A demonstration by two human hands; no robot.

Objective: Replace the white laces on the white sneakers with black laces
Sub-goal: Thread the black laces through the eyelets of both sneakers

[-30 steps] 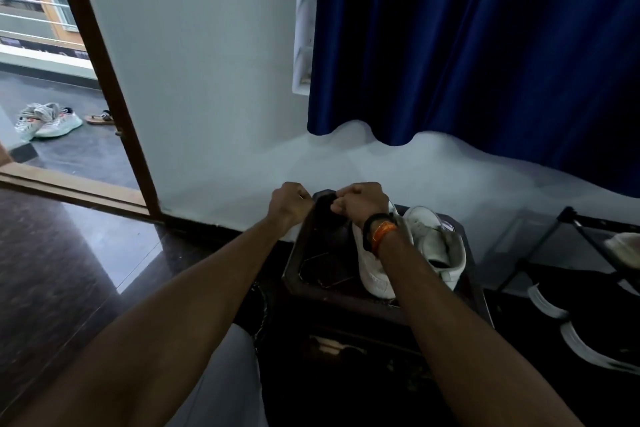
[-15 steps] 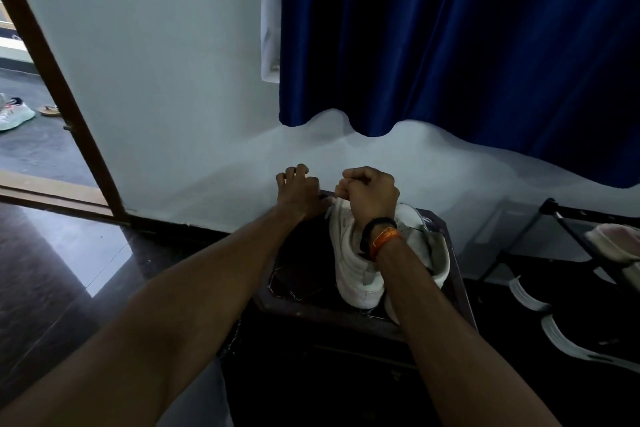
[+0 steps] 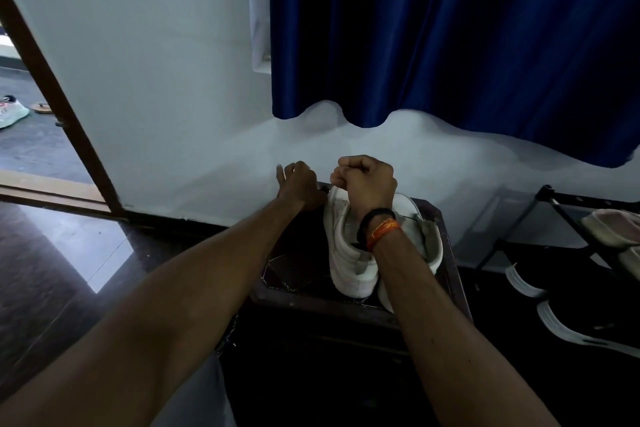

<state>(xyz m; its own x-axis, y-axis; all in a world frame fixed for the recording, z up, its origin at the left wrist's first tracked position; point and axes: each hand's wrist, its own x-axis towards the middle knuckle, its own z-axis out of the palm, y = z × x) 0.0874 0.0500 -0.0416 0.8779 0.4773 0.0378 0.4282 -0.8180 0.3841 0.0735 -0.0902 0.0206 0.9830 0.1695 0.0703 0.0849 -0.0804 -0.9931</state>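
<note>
Two white sneakers [image 3: 349, 253] on dark stool [image 3: 450, 274], right hand [image 3: 367, 180] fist above toes, left hand [image 3: 301, 187] grip unclear

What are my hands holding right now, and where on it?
The right hand is curled at the toe end of the left sneaker, seemingly pinching something there; what exactly cannot be told. The left hand shows no clear hold.

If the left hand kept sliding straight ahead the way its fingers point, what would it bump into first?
Most likely the pale painted wall. The left hand reaches away from the person past the far edge of the dark wooden stool, with nothing visible between fingers and wall, though the depth there is hard to judge.
</note>
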